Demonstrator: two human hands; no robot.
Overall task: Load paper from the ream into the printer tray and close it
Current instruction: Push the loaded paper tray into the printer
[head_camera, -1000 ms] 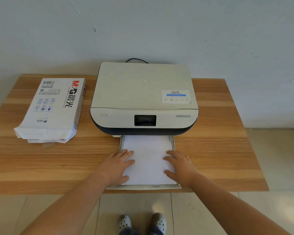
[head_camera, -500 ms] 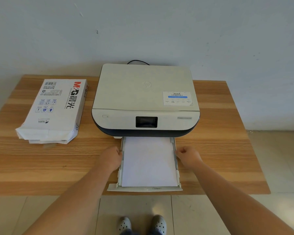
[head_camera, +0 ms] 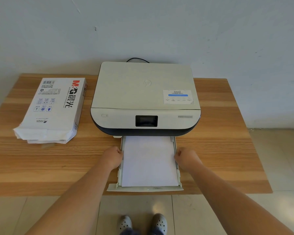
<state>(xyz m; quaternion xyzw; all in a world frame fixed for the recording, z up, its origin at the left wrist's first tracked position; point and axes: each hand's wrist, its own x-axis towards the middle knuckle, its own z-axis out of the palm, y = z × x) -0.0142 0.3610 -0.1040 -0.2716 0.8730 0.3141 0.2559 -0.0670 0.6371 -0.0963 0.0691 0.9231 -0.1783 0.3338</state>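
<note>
A white printer (head_camera: 145, 92) with a dark base stands at the middle of the wooden table (head_camera: 219, 150). Its paper tray (head_camera: 144, 189) is pulled out toward me, and a stack of white paper (head_camera: 149, 163) lies flat in it. My left hand (head_camera: 112, 156) is curled against the tray's left side rail. My right hand (head_camera: 185, 157) is curled against the right side rail. The opened ream of paper (head_camera: 53, 109) lies at the table's left, its torn end facing me.
A black cable (head_camera: 137, 59) runs out behind the printer, against the pale wall. The tray's front lip overhangs the table's near edge. Tiled floor and my two shoes (head_camera: 143, 223) show below.
Both hands have lifted off the top of the paper and moved outward to the tray's two side rails, fingers curling. The tray and the paper have stayed in place.
</note>
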